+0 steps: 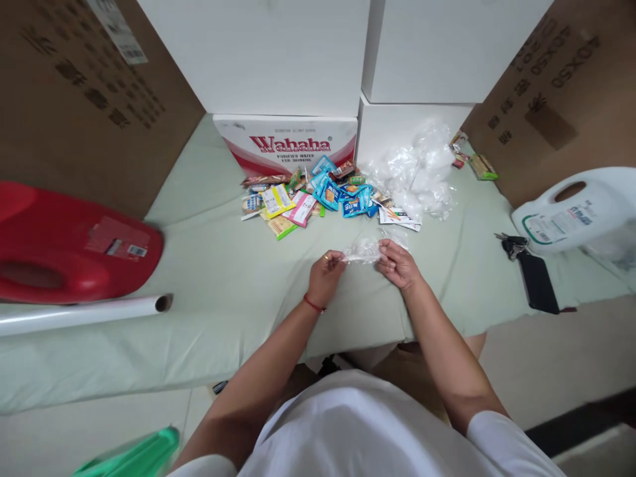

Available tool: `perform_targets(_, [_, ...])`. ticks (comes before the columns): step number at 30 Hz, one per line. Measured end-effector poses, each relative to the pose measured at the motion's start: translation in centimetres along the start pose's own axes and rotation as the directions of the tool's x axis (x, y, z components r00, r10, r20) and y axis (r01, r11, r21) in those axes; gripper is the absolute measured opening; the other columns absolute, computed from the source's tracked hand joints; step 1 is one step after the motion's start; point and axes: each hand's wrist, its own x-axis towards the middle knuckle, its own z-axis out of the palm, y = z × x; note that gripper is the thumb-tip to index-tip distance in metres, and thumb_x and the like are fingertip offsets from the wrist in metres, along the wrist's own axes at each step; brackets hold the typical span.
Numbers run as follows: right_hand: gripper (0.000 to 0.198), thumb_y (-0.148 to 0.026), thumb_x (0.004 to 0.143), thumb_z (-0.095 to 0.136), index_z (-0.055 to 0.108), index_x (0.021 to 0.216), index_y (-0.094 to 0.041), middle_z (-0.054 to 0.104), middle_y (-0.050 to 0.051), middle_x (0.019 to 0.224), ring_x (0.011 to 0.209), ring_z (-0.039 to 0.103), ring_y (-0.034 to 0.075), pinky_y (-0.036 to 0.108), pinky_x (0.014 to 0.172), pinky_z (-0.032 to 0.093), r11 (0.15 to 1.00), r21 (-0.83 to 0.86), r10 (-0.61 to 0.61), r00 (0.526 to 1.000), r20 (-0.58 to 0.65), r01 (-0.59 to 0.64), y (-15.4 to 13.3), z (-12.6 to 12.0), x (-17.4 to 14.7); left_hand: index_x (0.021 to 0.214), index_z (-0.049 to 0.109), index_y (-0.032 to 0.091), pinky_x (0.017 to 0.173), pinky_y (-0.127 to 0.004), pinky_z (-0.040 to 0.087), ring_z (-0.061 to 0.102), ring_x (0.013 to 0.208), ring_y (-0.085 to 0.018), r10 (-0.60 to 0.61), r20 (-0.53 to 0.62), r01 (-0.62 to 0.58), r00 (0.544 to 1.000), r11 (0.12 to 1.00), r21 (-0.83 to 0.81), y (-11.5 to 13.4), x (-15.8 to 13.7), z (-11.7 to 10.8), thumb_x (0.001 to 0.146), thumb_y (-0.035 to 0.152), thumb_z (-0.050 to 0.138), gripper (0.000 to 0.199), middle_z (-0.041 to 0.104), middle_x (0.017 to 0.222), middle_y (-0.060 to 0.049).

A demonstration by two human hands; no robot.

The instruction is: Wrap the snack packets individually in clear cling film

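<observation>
Between my two hands a clear plastic bag [364, 251] is stretched, low over the cloth-covered table. My left hand [326, 273], with a ring and a red wrist cord, pinches the bag's left end. At the other end my right hand [397, 264] has its fingers closed on the plastic, and part of the bag shows beyond them. Just past my hands lies a pile of small snack packets [301, 207] in yellow, pink, green and blue. A heap of crumpled clear plastic bags [415, 172] sits to the right of the pile.
Behind the packets stands a Wahaha box [293, 142], with white boxes [278, 53] above. Cardboard panels flank the table. A red jug [74, 245] and white roll [84, 315] lie left; a white jug [571, 209], keys [513, 246] and black phone-like object [538, 283] lie right.
</observation>
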Motion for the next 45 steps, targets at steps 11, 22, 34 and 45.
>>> perform_targets(11, [0.075, -0.042, 0.067, 0.095, 0.066, 0.136, -0.034, 0.065, 0.000, 0.090, 0.073, 0.051, 0.015, 0.027, 0.064, 0.043, 0.900, -0.343, -0.266, 0.962, 0.063, 0.271, 0.9, 0.4, -1.3, 0.082, 0.059, 0.021, 0.080, -0.030, 0.050, 0.061, 0.083, -0.016, 0.022, -0.068, -0.036, 0.997, 0.978, -0.208, 0.1, 0.3, -0.2, 0.087, 0.062, 0.075, 0.044, 0.066, 0.089, -0.002])
perform_targets(22, [0.040, -0.047, 0.063, 0.094, 0.071, 0.083, -0.022, 0.049, -0.006, 0.064, 0.053, 0.032, 0.007, 0.024, 0.050, 0.026, 0.979, -0.188, -0.130, 0.961, -0.246, 0.084, 2.5, 1.6, -5.2, 0.086, 0.054, 0.022, 0.073, -0.024, 0.049, 0.061, 0.079, -0.012, -0.112, 0.007, 0.104, 0.994, 0.896, -0.431, 0.6, 1.3, -1.1, 0.061, 0.032, 0.092, 0.047, 0.064, 0.084, 0.003])
perform_targets(34, [0.033, -0.047, 0.073, 0.086, 0.071, 0.091, -0.024, 0.063, -0.003, 0.070, 0.063, 0.055, 0.014, 0.029, 0.064, 0.047, 0.886, -0.426, -0.259, 0.957, -0.130, 0.182, 5.1, 6.4, -4.8, 0.084, 0.058, 0.020, 0.062, -0.026, 0.048, 0.058, 0.063, -0.011, -0.028, 0.317, 0.105, 0.948, 0.968, -0.229, 1.5, -0.4, -0.4, 0.077, 0.056, 0.084, 0.045, 0.063, 0.072, 0.003])
perform_targets(45, [0.034, -0.048, 0.076, 0.083, 0.070, 0.098, -0.025, 0.063, -0.001, 0.081, 0.069, 0.053, 0.014, 0.029, 0.067, 0.046, 0.876, -0.435, -0.346, 0.899, -0.269, 0.207, 2.9, 5.0, -5.9, 0.082, 0.062, 0.018, 0.061, -0.026, 0.046, 0.058, 0.062, -0.010, -0.130, 0.269, 0.233, 0.954, 0.889, -0.394, 0.6, 0.5, -0.7, 0.063, 0.049, 0.094, 0.048, 0.064, 0.071, 0.003])
